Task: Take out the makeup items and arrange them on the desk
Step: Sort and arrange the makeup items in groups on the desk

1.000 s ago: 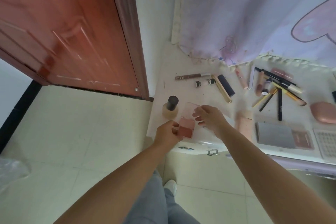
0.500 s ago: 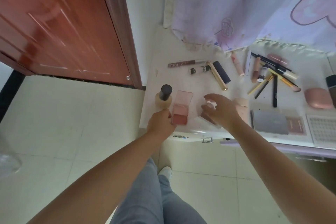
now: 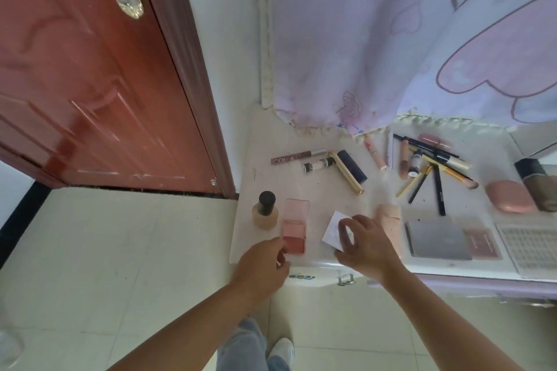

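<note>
On the bench [image 3: 265,141], most makeup already laid out: pencils [image 3: 434,181], palette [image 3: 437,238]. Left hand [image 3: 262,265] pinching the blush compact [image 3: 294,227] at the front edge; right hand [image 3: 366,245] gripping a small white piece [image 3: 333,229]. Still to place these two.

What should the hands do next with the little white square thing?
Probably set the white square flat on the desk, just right of the open blush case. The right hand holds it tilted above a bare patch there, while the left hand touches the blush case's near corner, which already lies on the desk.
</note>
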The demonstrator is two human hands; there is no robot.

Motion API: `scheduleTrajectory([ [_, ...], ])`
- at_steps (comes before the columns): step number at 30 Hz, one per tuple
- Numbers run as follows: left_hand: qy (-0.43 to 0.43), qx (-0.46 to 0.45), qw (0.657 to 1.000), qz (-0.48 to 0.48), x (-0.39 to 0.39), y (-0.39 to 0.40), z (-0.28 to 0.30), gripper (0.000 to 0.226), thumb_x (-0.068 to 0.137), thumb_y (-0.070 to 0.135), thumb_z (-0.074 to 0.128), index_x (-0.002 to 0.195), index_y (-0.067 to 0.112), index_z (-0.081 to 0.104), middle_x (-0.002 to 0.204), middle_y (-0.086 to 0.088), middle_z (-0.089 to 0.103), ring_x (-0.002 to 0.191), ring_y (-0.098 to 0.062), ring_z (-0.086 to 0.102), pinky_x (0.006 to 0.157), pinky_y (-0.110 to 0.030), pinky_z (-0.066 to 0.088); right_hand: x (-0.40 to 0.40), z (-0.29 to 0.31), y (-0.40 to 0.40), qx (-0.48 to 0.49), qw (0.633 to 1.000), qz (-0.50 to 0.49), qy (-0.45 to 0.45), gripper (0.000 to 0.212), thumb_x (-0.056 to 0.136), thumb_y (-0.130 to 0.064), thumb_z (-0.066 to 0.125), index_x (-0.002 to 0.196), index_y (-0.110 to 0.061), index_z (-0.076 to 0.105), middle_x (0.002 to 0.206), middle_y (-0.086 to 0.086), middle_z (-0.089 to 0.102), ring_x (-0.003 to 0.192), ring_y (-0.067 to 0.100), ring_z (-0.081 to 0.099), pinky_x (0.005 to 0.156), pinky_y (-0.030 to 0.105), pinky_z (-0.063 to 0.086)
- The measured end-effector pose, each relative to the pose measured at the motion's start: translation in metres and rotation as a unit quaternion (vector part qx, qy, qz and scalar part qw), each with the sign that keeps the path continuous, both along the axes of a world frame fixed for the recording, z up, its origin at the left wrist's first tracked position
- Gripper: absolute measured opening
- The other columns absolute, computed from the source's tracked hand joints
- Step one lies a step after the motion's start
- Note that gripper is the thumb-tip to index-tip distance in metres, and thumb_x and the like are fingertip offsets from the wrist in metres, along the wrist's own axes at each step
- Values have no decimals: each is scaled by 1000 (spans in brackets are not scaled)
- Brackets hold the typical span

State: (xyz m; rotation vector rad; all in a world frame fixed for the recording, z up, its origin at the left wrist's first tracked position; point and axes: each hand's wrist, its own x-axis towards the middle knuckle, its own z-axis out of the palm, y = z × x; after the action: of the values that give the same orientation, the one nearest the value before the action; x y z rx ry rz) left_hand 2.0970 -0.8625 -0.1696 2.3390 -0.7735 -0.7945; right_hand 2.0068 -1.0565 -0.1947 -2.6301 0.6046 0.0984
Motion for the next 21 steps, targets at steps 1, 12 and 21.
scheduleTrajectory([
  [1,11,-20,1000,-8,0,-3,5,23,88,21,54,111,14,54,102,1,62,84,-10,54,81,-21,46,-4,9,2,29,999,-1,-23,41,64,-24,73,99,-9,58,89,-4,54,85,17,49,71,20,33],
  [12,300,-213,920,-135,29,-68,101,47,65,17,73,108,31,58,113,17,63,107,0,59,87,-18,49,-30,135,-4,135,969,15,-206,30,57,-19,73,84,-7,67,84,14,67,79,18,56,68,0,37],
  [21,216,-260,920,-200,20,-91,154,48,57,10,76,100,22,59,101,7,66,95,-3,64,85,-14,50,-47,191,-11,-79,962,123,-229,26,60,-16,67,77,3,64,71,14,65,58,25,59,52,36,48],
])
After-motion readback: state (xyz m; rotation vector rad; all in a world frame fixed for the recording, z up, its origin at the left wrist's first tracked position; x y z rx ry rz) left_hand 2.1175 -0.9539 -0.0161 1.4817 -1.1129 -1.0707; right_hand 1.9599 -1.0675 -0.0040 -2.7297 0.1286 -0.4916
